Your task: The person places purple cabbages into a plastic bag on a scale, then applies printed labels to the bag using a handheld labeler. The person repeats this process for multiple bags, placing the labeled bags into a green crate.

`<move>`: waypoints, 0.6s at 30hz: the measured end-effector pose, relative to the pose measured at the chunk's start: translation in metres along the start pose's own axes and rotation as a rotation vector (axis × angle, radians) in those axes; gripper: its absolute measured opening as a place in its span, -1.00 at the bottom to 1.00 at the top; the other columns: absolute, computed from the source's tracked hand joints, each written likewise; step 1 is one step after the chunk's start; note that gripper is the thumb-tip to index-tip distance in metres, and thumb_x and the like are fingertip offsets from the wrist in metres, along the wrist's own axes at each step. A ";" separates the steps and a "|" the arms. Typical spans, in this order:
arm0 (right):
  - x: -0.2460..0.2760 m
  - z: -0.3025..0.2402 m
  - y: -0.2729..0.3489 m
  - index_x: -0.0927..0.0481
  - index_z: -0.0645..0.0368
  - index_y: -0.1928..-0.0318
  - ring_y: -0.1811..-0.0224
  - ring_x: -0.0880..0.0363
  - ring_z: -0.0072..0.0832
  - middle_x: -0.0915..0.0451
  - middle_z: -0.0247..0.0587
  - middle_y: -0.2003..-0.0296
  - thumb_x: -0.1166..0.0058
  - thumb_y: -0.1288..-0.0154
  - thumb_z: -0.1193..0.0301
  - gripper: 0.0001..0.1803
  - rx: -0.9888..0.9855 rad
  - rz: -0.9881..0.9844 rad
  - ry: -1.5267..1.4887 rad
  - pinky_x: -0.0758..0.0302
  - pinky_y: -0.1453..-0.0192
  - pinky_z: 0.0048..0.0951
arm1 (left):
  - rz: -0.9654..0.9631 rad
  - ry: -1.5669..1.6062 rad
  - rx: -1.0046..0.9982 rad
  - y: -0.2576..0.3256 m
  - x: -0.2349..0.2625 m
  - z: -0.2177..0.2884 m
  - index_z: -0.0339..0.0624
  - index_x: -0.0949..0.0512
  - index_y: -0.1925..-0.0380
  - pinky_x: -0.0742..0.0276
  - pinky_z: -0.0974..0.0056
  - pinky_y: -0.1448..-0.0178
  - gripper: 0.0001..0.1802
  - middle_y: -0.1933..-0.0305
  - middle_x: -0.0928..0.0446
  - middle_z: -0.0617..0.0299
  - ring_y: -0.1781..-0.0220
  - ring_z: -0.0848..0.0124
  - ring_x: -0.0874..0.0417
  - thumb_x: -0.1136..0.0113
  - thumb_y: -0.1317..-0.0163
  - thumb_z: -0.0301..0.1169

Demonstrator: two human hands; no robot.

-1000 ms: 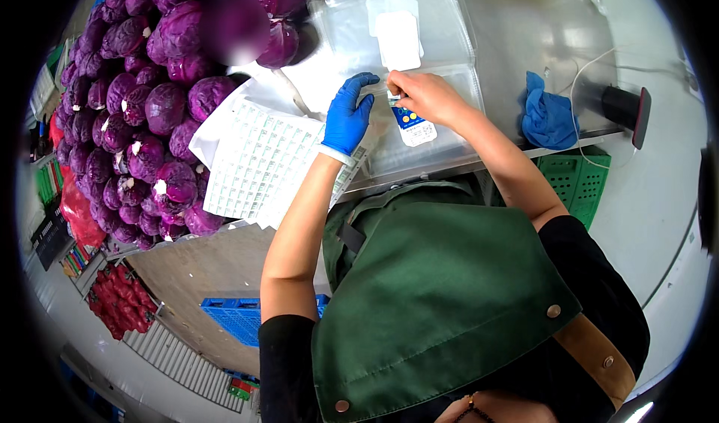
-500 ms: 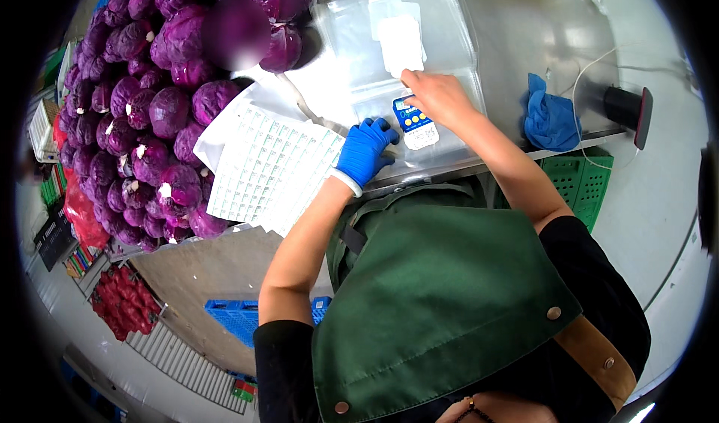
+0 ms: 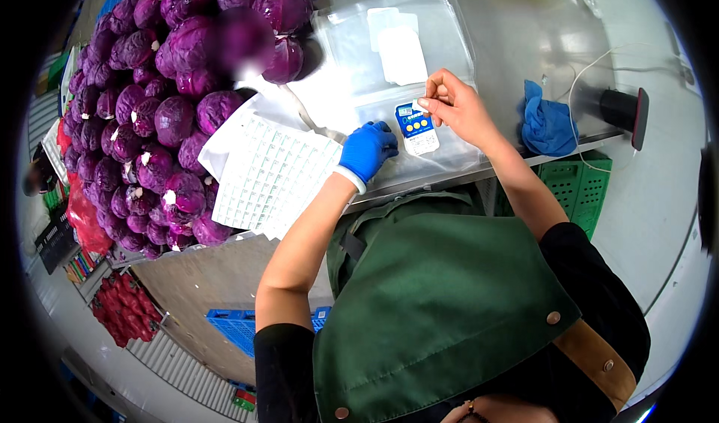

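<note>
My left hand, in a blue glove, rests on the clear plastic bags at the table's near side, its fingers bent and partly apart. No object shows in it. My bare right hand pinches a small white sticker between thumb and forefinger, just above the right edge of a label. This blue and white label with yellow dots lies flat on the bags, between my hands. Farther up, blank white cards show on or through the plastic. Printed label sheets lie by my left wrist.
Purple cabbages are heaped at the left. On the metal table's right are a crumpled blue cloth, a thin white cable and a dark device. A green crate stands below the edge.
My right hand has drawn back from the white cards to the label's right side, now with a small white sticker pinched in it. My left hand's fingers have bent inward slightly.
</note>
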State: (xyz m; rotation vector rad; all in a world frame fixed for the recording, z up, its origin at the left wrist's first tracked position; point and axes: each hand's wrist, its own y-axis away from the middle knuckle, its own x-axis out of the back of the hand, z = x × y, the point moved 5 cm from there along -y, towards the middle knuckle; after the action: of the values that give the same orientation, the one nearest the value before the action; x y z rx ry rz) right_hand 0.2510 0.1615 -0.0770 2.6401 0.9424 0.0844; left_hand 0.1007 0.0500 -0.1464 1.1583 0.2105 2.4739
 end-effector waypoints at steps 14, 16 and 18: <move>-0.016 0.029 -0.006 -0.35 0.17 0.15 0.35 -0.60 -0.06 -0.60 -0.09 0.42 -0.08 -0.26 0.42 -0.77 0.147 -0.077 0.640 -0.45 0.28 -0.13 | 0.838 0.611 0.204 0.006 0.104 -0.040 -0.21 -0.58 0.22 -0.42 0.40 0.13 -0.86 0.31 -0.57 0.19 0.30 0.45 -0.53 -0.20 -0.29 -0.40; -0.025 0.036 -0.013 -0.35 0.16 0.15 0.33 -0.62 -0.07 -0.61 -0.08 0.41 -0.09 -0.24 0.44 -0.77 0.172 -0.099 0.796 -0.45 0.29 -0.10 | 0.495 0.544 0.133 0.009 0.076 -0.011 -0.15 -0.58 0.24 -0.45 0.34 0.11 -0.84 0.32 -0.54 0.17 0.28 0.35 -0.55 -0.28 -0.20 -0.38; -0.033 0.039 -0.022 -0.35 0.16 0.15 0.31 -0.63 -0.06 -0.62 -0.08 0.42 -0.09 -0.21 0.45 -0.76 0.134 -0.138 0.974 -0.46 0.30 -0.06 | 0.218 0.298 -0.025 0.007 0.039 0.008 -0.11 -0.58 0.29 -0.47 0.23 0.06 -0.77 0.29 -0.52 0.16 0.22 0.23 -0.55 -0.39 -0.04 -0.36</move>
State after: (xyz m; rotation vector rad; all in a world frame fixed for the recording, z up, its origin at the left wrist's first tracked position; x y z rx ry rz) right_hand 0.2191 0.1454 -0.1196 2.5938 1.4201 1.4001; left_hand 0.0821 0.0592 -0.1121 0.8363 0.1421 2.8280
